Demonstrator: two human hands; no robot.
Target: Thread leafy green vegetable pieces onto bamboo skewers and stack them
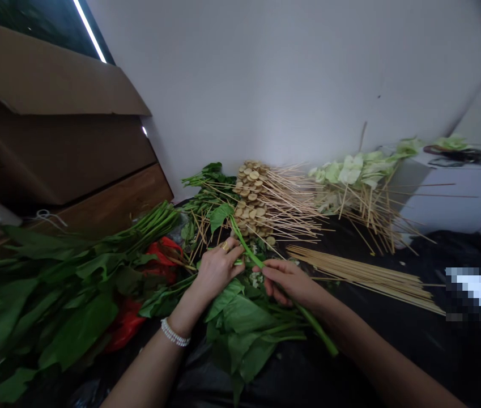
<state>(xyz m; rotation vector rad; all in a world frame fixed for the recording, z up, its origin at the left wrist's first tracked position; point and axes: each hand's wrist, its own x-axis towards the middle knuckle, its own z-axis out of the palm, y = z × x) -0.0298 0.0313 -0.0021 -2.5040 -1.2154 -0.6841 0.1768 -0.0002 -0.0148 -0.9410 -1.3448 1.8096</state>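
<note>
A long green leafy stem [246,249] slants across the middle, a leaf at its far end and its cut end near my right forearm. My right hand [289,279] is closed round this stem. Beside its upper part, my left hand [218,267], with a ring and a beaded bracelet, has curled fingers with a short green stem piece [239,262] showing between them. Beneath both hands lies a pile of leafy greens [248,320]. Just beyond them are skewers of round pale slices [252,192], stacked with their sticks pointing right.
A large heap of leafy greens [74,294] lies left over a red plastic bag [127,323]. Bare wooden skewers [367,275] lie right on black plastic sheeting [350,351]. Skewered pale green leaves [354,170] stand by the wall. A cardboard box [53,141] is at upper left.
</note>
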